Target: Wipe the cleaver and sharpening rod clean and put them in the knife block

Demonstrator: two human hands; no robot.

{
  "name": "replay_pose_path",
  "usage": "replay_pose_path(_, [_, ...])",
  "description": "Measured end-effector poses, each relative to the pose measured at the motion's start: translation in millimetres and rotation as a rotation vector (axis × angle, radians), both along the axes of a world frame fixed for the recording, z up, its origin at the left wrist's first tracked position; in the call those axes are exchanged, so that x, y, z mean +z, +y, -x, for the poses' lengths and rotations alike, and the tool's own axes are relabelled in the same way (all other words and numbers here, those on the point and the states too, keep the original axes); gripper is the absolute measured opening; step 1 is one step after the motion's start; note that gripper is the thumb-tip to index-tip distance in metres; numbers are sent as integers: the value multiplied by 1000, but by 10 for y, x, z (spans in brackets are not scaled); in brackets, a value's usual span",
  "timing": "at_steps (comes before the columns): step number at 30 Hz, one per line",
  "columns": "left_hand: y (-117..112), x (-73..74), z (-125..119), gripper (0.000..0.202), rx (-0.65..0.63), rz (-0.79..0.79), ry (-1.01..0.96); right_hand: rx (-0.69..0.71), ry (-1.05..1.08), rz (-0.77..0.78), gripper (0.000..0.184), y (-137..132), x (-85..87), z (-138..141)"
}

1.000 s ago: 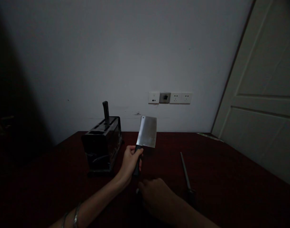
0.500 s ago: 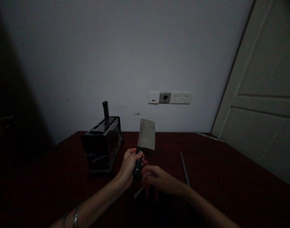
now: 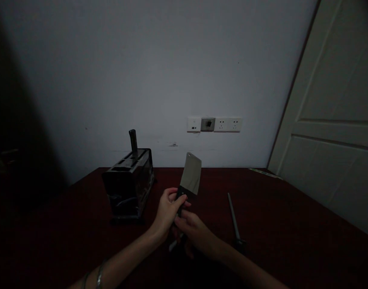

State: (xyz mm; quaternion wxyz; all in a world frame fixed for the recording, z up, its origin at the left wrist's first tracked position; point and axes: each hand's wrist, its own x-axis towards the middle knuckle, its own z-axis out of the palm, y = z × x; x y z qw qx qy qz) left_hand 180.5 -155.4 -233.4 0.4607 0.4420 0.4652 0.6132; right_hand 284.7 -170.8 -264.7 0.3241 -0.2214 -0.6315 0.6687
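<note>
A cleaver [image 3: 191,173] with a broad metal blade and a black riveted handle is held up over the table, its blade pointing away from me and leaning right. My left hand [image 3: 168,208] is closed around the upper handle, thumb lying along it. At the handle's lower end, my right hand [image 3: 198,235] closes with its thumb and fingers, partly hiding it. Below my hands lies the pale end of something [image 3: 173,245]; the rest is lost in shadow. A honing steel [image 3: 233,214] lies on the table to the right, its dark handle end partly behind my right forearm.
To the left stands a black knife block [image 3: 121,192] with slots on top and one black-handled knife [image 3: 133,140] in it. The dark red table [image 3: 277,216] meets a wall with sockets [image 3: 221,124]. A white door [image 3: 334,120] is at the right.
My right hand has moved up and left onto the cleaver's lower handle. The cleaver has shifted slightly right and turned, its blade leaning further right. More of the honing steel's handle end shows.
</note>
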Motion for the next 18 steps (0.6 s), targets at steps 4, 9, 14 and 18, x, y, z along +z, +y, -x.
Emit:
replay_pose_path(4, [-103, 22, 15, 24, -142, 123, 92, 26, 19, 12, 46, -31, -24, 9])
replay_pose_path(9, [-308, 214, 26, 12, -165, 85, 204, -1, 2, -34, 43, -52, 53, 47])
replay_pose_path(14, [-388, 596, 89, 12, -194, 105, 275, 234, -149, -60, 37, -181, 295, -69])
replay_pose_path(18, [-397, 1066, 264, 9, -215, 97, 416, 374, -337, -175, 30, -242, 303, -188])
